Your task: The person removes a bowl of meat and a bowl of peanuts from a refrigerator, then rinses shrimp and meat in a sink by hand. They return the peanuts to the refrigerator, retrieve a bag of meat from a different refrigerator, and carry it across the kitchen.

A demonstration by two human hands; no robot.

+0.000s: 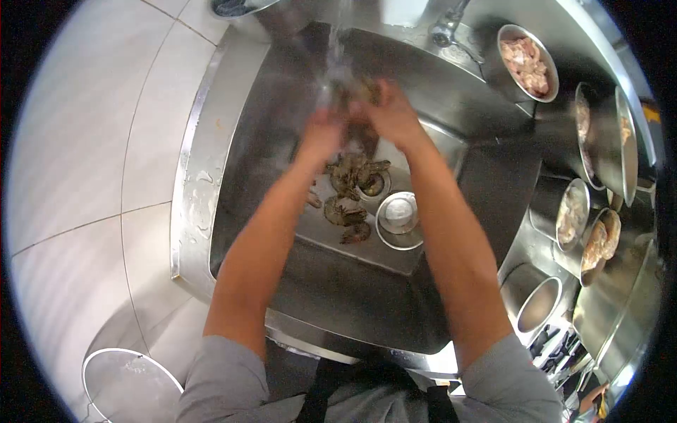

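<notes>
Both my hands are at the far part of the steel sink (310, 257), under water (340, 42) running down from above. My left hand (326, 132) and my right hand (389, 113) are close together around brownish-green shrimp (352, 92), smeared by motion. Individual fingers are hard to make out. On the sink floor below my hands lies a loose pile of whole shrimp (345, 176), with a few more (343, 211) nearer to me. A round metal strainer cup (399, 220) sits right of them, close to my right forearm.
A faucet handle (443, 34) stands behind the sink. Along the right are metal containers, one with pale pink raw meat pieces (525, 65), another with whitish food (571, 215), and another with browned pieces (601, 243). A white-rimmed round bin (130, 388) is at lower left.
</notes>
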